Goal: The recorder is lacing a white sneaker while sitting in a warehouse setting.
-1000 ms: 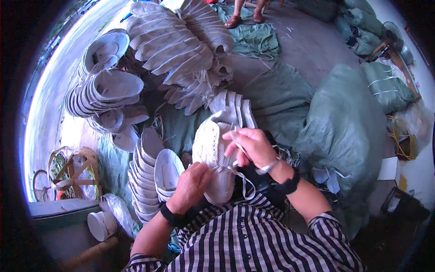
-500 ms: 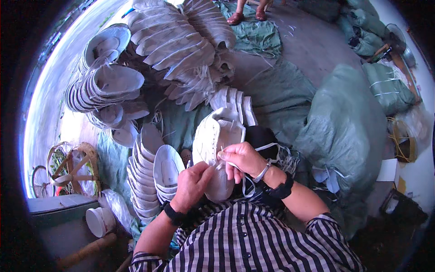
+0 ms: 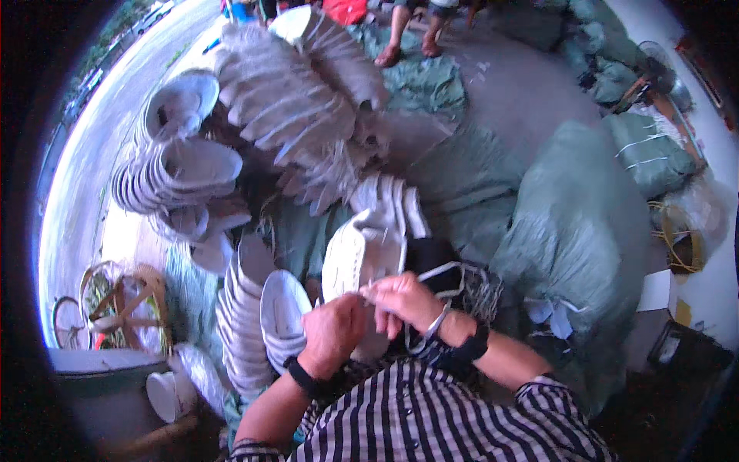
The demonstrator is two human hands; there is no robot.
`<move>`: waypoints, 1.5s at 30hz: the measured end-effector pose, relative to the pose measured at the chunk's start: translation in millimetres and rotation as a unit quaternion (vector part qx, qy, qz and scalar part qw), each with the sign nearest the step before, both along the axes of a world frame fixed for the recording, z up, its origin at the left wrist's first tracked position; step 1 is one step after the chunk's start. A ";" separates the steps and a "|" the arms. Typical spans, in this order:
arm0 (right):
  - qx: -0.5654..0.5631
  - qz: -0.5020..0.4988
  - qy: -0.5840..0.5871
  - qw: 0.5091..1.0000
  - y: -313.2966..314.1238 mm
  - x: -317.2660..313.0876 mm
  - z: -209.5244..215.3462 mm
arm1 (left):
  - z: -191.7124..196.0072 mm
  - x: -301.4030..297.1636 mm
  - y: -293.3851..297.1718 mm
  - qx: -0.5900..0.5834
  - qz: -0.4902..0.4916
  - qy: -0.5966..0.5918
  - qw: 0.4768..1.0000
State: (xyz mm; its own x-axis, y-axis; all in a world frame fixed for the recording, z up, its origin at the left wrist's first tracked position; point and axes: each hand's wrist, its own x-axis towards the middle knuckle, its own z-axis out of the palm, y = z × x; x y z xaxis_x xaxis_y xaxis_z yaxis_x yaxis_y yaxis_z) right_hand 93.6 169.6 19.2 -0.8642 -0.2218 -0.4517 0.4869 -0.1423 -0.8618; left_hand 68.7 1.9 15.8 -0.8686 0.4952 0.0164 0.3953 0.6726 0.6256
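A white canvas shoe (image 3: pixel 356 258) rests on my lap, its toe end hidden under my hands. My left hand (image 3: pixel 333 331) is closed over its near left side, fingers curled in at the lacing. My right hand (image 3: pixel 408 304) pinches a thin white shoelace (image 3: pixel 366 288) between thumb and forefinger. The fingertips of both hands nearly meet over the lace holes. Part of the lace between them is blurred and covered by fingers. Just beyond the shoe stands a short stack of white shoe uppers (image 3: pixel 392 202).
Stacks of nested white shoes (image 3: pixel 248 323) stand at my left. Farther off lies a big heap of shoe uppers (image 3: pixel 285 88). To the right are a bulging green sack (image 3: pixel 573 231) and a bundle of white laces (image 3: pixel 483 292). Another person's legs (image 3: pixel 398 35) show at the back.
The whole view has shifted, so things sit lower in the picture. My left hand has curled more tightly, and both hands cover more of the lacing.
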 end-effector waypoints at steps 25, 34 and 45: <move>0.461 0.008 0.377 0.803 -27.5 3.6 -40.6 | 51.3 -66.5 -0.2 -0.291 -0.391 0.049 0.872; 0.505 0.056 0.323 0.799 -9.0 2.1 -31.4 | 23.9 -67.7 -10.0 -0.029 -0.370 0.096 0.924; 0.501 0.060 0.384 0.773 25.4 -43.2 14.6 | -1.9 -61.2 -14.8 0.017 -0.314 0.122 0.941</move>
